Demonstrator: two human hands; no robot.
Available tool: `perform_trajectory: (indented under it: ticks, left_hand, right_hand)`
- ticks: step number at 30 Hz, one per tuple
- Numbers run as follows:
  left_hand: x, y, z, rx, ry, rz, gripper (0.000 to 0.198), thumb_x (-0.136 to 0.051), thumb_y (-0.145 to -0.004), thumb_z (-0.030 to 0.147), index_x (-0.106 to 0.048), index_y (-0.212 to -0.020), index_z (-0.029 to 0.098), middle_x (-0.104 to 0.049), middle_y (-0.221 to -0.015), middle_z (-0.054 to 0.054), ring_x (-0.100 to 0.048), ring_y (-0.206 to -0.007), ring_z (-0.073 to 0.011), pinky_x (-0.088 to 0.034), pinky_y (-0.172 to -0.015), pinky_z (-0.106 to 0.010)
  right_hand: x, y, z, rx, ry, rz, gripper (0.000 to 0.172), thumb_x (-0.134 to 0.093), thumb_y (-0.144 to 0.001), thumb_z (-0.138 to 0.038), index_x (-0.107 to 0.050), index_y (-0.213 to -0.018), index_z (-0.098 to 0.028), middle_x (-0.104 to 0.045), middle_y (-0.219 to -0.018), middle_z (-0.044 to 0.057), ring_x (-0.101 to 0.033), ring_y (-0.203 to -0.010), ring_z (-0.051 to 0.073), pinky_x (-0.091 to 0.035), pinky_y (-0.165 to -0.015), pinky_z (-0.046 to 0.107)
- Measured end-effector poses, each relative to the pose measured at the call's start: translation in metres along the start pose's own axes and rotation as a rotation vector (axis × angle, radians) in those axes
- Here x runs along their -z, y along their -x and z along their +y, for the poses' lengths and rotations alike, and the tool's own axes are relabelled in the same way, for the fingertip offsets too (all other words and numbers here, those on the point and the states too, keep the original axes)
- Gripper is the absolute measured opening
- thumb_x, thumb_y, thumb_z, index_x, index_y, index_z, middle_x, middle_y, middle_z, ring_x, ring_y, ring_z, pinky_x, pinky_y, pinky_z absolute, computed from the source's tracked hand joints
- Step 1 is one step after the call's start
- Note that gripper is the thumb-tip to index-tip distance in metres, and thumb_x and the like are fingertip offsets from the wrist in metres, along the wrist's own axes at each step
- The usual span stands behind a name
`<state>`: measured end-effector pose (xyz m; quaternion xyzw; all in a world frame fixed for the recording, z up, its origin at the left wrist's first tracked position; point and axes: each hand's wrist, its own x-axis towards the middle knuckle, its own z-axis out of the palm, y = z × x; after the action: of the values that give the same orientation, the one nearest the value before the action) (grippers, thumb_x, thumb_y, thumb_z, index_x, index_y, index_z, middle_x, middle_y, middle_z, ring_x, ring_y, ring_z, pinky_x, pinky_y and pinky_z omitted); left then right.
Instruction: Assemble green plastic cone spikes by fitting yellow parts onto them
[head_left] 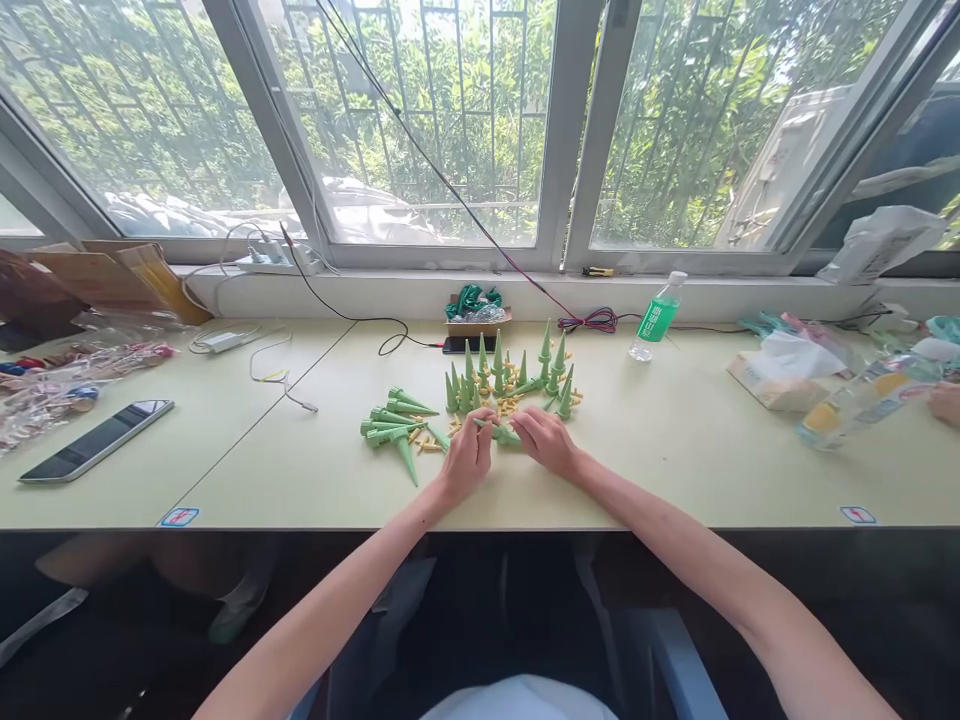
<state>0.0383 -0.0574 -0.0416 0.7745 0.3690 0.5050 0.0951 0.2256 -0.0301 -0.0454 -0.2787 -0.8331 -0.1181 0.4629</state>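
My left hand point(469, 458) and my right hand point(547, 440) meet over the pale table point(675, 470), fingers closed together on one green cone-shaped spike point(501, 433) lying between them. Just beyond stand several upright green spikes point(517, 375) with small yellow pieces point(504, 400) scattered among them. To the left lies a pile of green spikes on their sides point(394, 425).
A smartphone point(97, 440) lies at the left, a black phone point(469, 344) and a small box of green material point(478, 308) at the back. A green-labelled bottle point(658, 316) stands right of centre. Plastic bags point(825, 375) and another person's hand point(946, 402) are at the right.
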Motion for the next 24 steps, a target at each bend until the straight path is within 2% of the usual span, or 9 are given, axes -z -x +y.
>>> perform_trajectory:
  ticks: [10, 19, 24]
  left_hand:
    - [-0.001, -0.0033, 0.0021, 0.1, 0.125, 0.065, 0.02, -0.032, -0.103, 0.036, -0.043, -0.109, 0.021, -0.068, -0.1, -0.006, -0.054, -0.052, -0.0075, -0.046, -0.054, -0.023]
    - [0.0005, -0.0034, 0.0039, 0.091, 0.131, 0.048, 0.019, -0.03, -0.104, 0.035, -0.041, -0.109, 0.02, -0.068, -0.098, -0.007, -0.052, -0.052, -0.0075, -0.046, -0.053, -0.024]
    - [0.0012, -0.0031, 0.0033, 0.058, 0.105, 0.022, 0.021, -0.029, -0.104, 0.035, -0.041, -0.111, 0.019, -0.068, -0.097, -0.008, -0.053, -0.053, -0.0086, -0.047, -0.054, -0.026]
  right_hand:
    - [-0.0023, 0.0041, 0.0041, 0.03, -0.053, -0.014, 0.014, -0.044, -0.099, -0.02, -0.057, -0.103, -0.02, -0.061, -0.086, 0.006, -0.058, -0.075, 0.015, -0.043, -0.057, 0.023]
    - [0.0003, 0.0032, 0.0022, 0.045, -0.104, -0.034, 0.014, -0.044, -0.098, -0.016, -0.056, -0.107, -0.019, -0.062, -0.092, 0.008, -0.06, -0.082, 0.016, -0.049, -0.064, 0.025]
    - [0.0008, 0.0018, 0.0013, 0.05, -0.117, -0.065, 0.017, -0.043, -0.098, -0.015, -0.055, -0.109, -0.02, -0.062, -0.095, 0.008, -0.06, -0.085, 0.016, -0.051, -0.064, 0.026]
